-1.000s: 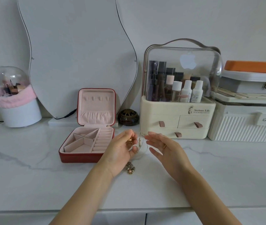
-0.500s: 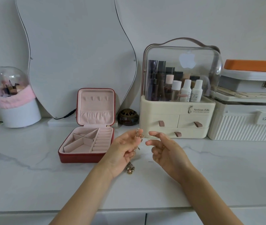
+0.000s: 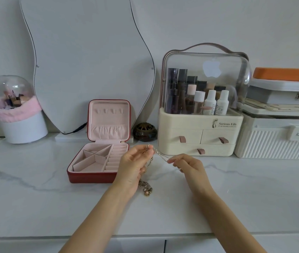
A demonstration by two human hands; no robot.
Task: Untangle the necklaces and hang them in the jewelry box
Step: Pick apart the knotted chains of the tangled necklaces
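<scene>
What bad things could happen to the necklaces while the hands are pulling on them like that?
1. The left hand and right hand each pinch the necklaces, with thin chain stretched between them. Pulling harder could tighten the knot or snap a link.
2. A clump with a bead lies on the countertop below the left hand. Lifting may drag it and tangle it more.
3. The jewelry box stands open close by the left hand, which might bump it.
</scene>
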